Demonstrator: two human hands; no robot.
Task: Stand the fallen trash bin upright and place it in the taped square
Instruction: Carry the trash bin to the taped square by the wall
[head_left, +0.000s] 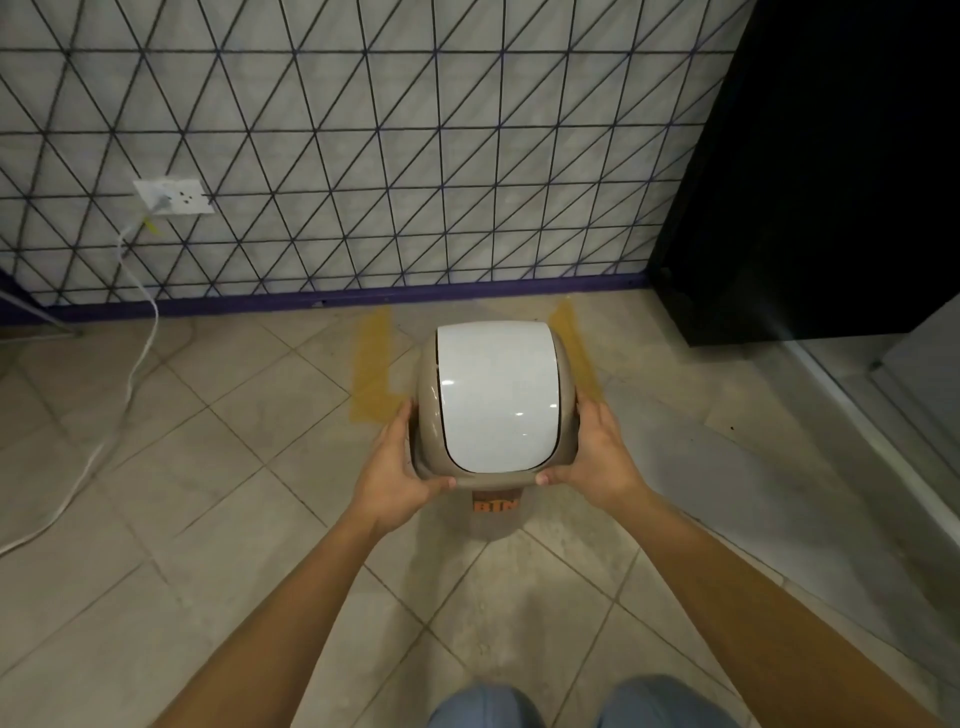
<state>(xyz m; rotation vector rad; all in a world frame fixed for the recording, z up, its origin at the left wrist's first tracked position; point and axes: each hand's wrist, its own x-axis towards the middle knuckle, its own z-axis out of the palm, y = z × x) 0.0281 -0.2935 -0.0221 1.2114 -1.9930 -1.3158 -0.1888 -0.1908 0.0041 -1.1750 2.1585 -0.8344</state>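
The trash bin (496, 395) is beige with a white swing lid and stands upright, seen from above. An orange label reading "BIN" shows on its near side, just under the rim. My left hand (397, 470) grips the rim on the left and my right hand (597, 457) grips it on the right, thumbs on the near edge. The taped square (371, 364) is marked in yellow tape on the tiled floor by the wall. The bin covers much of the square, and its base is hidden, so I cannot tell whether it touches the floor.
A wall with a black triangle pattern (363, 156) rises just behind the tape. A black cabinet (810, 182) stands at the right. A white cable (140, 353) hangs from a wall socket (174, 196) at the left and trails across the floor. My knees (582, 701) show below.
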